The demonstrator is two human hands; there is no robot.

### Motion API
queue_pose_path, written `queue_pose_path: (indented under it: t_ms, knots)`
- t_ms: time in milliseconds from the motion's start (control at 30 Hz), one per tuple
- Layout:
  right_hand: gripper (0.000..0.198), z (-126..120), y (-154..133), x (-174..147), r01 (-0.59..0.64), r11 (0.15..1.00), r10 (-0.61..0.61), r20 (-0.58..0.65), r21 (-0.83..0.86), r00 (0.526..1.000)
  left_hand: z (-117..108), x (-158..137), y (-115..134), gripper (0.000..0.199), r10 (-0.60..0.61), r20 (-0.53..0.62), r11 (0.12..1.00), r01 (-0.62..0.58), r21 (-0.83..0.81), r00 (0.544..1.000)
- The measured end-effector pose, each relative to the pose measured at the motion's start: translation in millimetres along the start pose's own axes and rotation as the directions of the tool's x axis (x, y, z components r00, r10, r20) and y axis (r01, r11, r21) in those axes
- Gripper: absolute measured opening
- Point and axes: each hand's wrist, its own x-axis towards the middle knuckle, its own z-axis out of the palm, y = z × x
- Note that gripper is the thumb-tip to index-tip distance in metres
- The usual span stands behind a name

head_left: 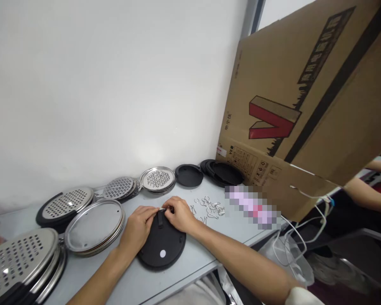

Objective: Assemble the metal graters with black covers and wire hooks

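Note:
A black round disc [160, 250], with a white dot and a short black strap [160, 219] at its top, lies flat on the table before me. My left hand [139, 224] is closed in a pinch at the strap's upper end. From the other side my right hand [179, 215] pinches the same spot with bent fingers. Between the fingertips a small shiny metal piece [161, 209] shows; its exact shape is mostly hidden. Just right of my right hand lie several loose metal rings and hooks [211, 206].
Stacks of round metal grater plates [68, 203] and plain metal discs [95, 224] line the left and back. Black round trays [190, 174] sit by the wall. A large cardboard box [273, 106] stands at right, near white cables [305, 237] and another person's arm [366, 199].

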Motion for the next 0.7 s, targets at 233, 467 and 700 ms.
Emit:
queue_pose_path:
  t_ms: [233,467,700]
  knots:
    - [0.026,-19,12,3,-0.087,0.994,0.079,0.115,0.067,0.990,-23,-35,47,0.072,-0.169,0.231,0.983,0.147,0.111,0.958]
    - [0.033,-25,11,1,-0.097,0.990,0.064,0.295,0.098,0.953,-20,-77,72,0.111,-0.275,0.384,0.961,0.267,0.074,0.881]
    - [0.033,-34,15,3,-0.160,0.975,0.076,0.440,0.157,0.895,-19,-75,73,0.101,-0.253,0.373,0.960,0.279,-0.017,0.893]
